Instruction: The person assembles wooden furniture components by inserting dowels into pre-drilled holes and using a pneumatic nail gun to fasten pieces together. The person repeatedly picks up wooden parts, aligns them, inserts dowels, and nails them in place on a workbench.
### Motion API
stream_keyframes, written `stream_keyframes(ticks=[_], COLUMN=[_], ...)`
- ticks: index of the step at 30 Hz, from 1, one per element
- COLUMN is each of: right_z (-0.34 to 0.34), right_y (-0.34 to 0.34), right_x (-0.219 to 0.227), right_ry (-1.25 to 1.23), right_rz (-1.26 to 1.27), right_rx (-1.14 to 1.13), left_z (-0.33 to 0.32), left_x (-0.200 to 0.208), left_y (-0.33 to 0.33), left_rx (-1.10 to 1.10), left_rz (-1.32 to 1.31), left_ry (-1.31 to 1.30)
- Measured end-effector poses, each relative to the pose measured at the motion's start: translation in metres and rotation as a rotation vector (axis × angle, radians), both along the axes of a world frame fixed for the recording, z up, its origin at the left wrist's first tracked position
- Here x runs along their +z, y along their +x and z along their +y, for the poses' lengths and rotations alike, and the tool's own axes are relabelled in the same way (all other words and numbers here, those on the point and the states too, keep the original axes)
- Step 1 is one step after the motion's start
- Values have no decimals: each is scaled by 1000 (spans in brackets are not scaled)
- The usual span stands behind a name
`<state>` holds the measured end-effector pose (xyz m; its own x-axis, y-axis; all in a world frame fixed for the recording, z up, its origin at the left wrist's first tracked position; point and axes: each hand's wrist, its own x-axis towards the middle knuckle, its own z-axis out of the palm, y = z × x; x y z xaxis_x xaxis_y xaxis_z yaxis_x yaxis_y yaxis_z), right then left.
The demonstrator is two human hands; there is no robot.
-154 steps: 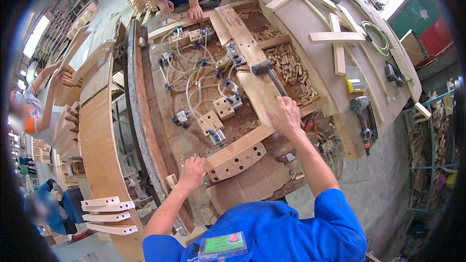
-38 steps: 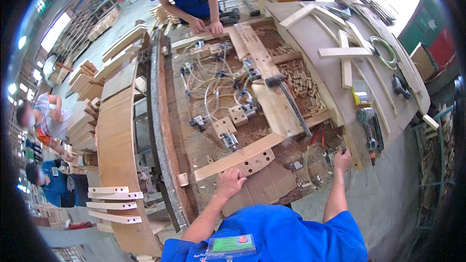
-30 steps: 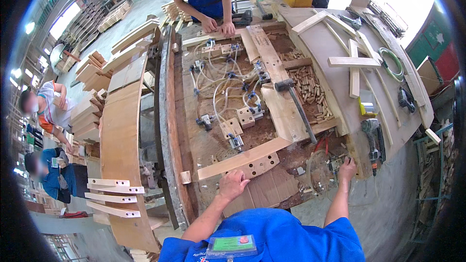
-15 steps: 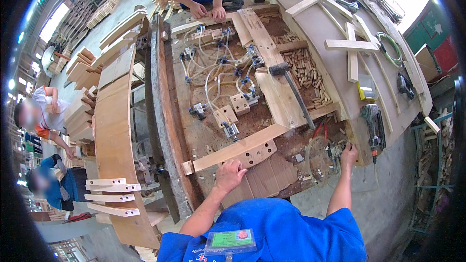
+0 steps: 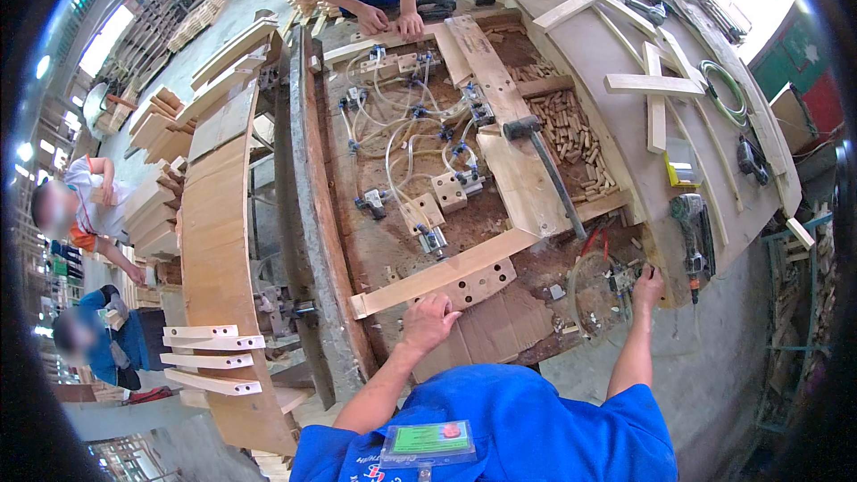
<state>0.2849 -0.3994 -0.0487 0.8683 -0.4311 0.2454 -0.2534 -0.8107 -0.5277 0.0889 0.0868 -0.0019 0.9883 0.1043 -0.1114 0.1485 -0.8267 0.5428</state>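
1. Pale rail (image 5: 445, 273) lies slantwise across the near part of the bench, R end meeting the wide plank (image 5: 518, 180) at a corner; holed block (image 5: 475, 284) sits along its near side.
2. Handling tip, our judgement: we'd best have the rail flat & snug to the block, corner joint closed w/o a step, & fingers clear of the air cylinder (image 5: 433, 242) just beyond the rail.
3. Rel. to grip: our L hand (image 5: 428, 323) is at the block's near L end, fingers curled, thumb out; rail is just past the fingertips, not wrapped in the palm. Can't tell if we're pressing or gripping the block.
4. Our R hand (image 5: 649, 286) is well apart from the rail, at the bench edge by the hose fitting (image 5: 622, 280). Fingers look bent; can't tell if they're closed on anything.
5. Mallet (image 5: 546, 171) lies head-up-left, partly on the plank, handle toward us; prob. worth minding if we shift the plank.
6. Farther out: clear tubing (image 5: 390, 156) mid-bench, dowels (image 5: 571, 129) beyond the plank, power tool (image 5: 690, 230) to R, co-worker's hands (image 5: 410, 25) at the far end.
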Motion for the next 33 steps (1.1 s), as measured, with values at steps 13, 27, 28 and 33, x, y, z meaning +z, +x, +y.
stream_keyframes(ticks=[13, 27, 28, 33], right_z=[3, -3, -5, 4], right_y=[-1, 0, 1, -2], right_x=[4, 4, 7, 8], right_ry=[48, -36, -58, 5], right_rz=[53, 72, 78, 74], right_rx=[-16, -54, -65, 0], left_z=[0, -2, -2, -3], left_x=[3, 3, 2, 2], left_y=[0, 1, 2, -1], left_rx=[4, 11, 12, 34], left_rz=[21, 59, 54, 51], left_ry=[-4, -29, -38, -5])
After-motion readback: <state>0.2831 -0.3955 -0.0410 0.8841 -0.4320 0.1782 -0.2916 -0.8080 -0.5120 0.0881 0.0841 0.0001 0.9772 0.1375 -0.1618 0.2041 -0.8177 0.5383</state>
